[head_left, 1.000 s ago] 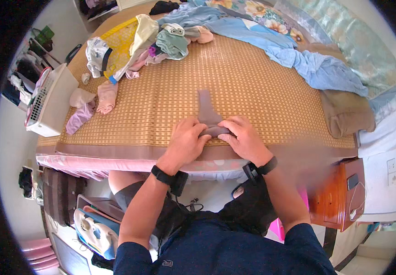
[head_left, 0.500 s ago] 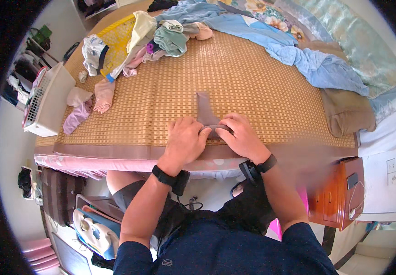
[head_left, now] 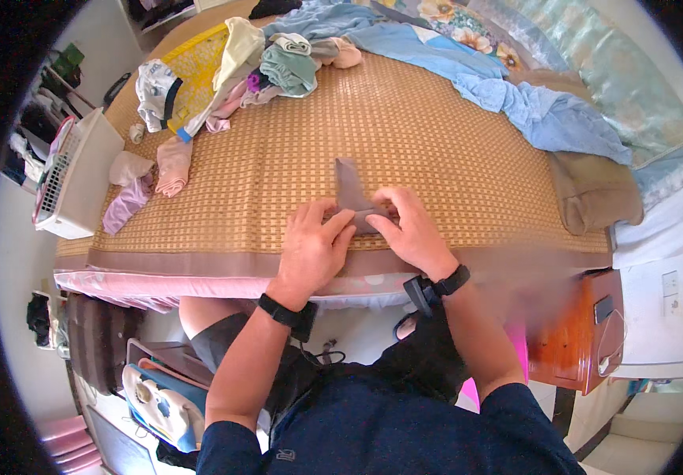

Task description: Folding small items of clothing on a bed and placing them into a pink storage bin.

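Observation:
A grey-mauve sock-like cloth [head_left: 349, 184] lies at the near edge of the woven bed mat [head_left: 246, 190]. One narrow strip of it points away from me, and a folded part crosses between my hands. My left hand [head_left: 314, 241] is closed at the left end of this fold, its thumb and forefinger on the fabric. On the other side, my right hand [head_left: 417, 233] rests at the fold's right end with thumb and fingers apart. The fingertips of both hands are partly hidden. Black bands sit on both wrists.
At the back left lies a heap of clothes [head_left: 290, 71]. Small folded pieces, one pink [head_left: 173, 166], lie near a white plastic basket [head_left: 80, 182]. Light blue garments [head_left: 547, 119] and a brown cloth [head_left: 595, 190] are at the right. A wooden cabinet [head_left: 563, 348] stands below the bed's right corner.
My right hand's thumb and fingers have spread apart from their closer grip on the cloth. The fold between my hands now lies flatter and shows more fabric. The whole view has shifted slightly.

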Motion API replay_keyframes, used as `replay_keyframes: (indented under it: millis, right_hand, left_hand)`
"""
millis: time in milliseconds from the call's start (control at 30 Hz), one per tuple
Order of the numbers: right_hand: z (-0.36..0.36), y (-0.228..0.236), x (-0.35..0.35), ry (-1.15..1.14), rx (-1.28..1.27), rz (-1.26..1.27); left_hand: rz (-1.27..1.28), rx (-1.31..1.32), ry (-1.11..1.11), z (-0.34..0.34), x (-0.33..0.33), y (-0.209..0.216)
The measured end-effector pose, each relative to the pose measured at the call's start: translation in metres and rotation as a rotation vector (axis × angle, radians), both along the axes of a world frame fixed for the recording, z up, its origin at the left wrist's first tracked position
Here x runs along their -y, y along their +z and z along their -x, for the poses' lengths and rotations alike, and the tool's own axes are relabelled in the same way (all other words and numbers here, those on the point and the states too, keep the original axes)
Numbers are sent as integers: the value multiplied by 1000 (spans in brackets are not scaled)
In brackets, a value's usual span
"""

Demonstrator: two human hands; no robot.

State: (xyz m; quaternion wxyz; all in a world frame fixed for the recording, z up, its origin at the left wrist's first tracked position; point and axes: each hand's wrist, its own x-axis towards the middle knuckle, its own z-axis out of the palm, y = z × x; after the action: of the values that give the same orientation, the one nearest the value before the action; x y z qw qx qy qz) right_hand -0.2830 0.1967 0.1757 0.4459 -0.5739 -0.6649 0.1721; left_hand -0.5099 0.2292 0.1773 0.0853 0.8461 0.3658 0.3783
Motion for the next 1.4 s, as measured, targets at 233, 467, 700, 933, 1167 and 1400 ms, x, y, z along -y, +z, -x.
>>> replay_keyframes:
  millis: [233,467,700,933,1167,1400]
  right_hand:
    - [0,4,15,91,60,3]
    - [-4,2,18,115,114,-75]
    - [-2,4,18,125,169,-114]
    - [-4,3,14,134,168,-66]
    - [-1,3,12,76,208,-47]
    - [0,0,14,57,181,-66]
  left_hand:
    - [39,-14,-76,9,-2,3]
    - [66,18,-102,11,-3,-3]
    - [117,5,-97,12,-3,-7]
    - [113,20,-52,5,-5,-7]
    - [44,0,98,-5,-11,-16]
    - [14,-8,174,-7,-21,-21]
